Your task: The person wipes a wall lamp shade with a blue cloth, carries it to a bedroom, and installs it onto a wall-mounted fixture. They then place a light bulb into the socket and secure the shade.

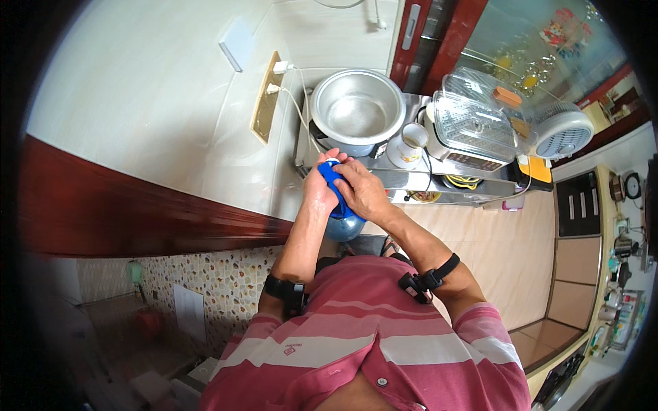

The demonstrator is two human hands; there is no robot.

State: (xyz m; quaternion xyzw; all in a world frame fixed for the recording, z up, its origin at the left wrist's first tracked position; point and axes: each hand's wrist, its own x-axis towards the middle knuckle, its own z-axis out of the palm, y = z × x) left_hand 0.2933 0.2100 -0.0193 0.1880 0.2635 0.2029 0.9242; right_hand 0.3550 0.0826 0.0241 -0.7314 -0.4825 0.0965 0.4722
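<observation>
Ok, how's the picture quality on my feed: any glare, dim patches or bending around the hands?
Head view: left hand, right hand and blue cloth well lit and fairly clear; head view: bright reflections on the metal pot and clear lid; head view: lower left dim, rim black, dark red panel visibly bent.

Metal shelf (379, 164); pot (358, 113), jug (406, 152), steamer (473, 123) on top; perhaps fan (562, 133).

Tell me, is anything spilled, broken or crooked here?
Nothing stands out. I can't see any spills or breaks. The round silver metal pot sits upright, and the left hand and right hand hold a bright blue cloth.
</observation>
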